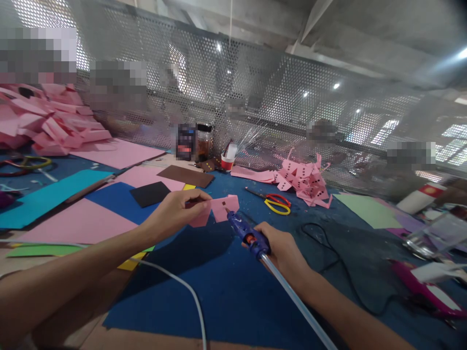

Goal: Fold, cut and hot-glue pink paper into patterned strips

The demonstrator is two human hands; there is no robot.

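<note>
Between the thumb and fingers of my left hand (184, 206) is a folded pink paper piece (219, 208) with a small dark square on it. My right hand (282, 248) is wrapped around a purple hot glue gun (245, 232), and a long clear glue stick (292, 294) runs out of its back end. The gun's nozzle points at the pink paper near the dark square; whether it touches I cannot tell. Both hands are above a dark blue sheet (193, 296) on the table.
Scissors with red and yellow handles (278, 203) lie beyond the gun, beside a heap of dotted pink paper pieces (304, 180). Coloured sheets cover the left, including a black square (150, 193). A paper cup (228, 161) stands at the back. A black cord (337, 257) crosses the right.
</note>
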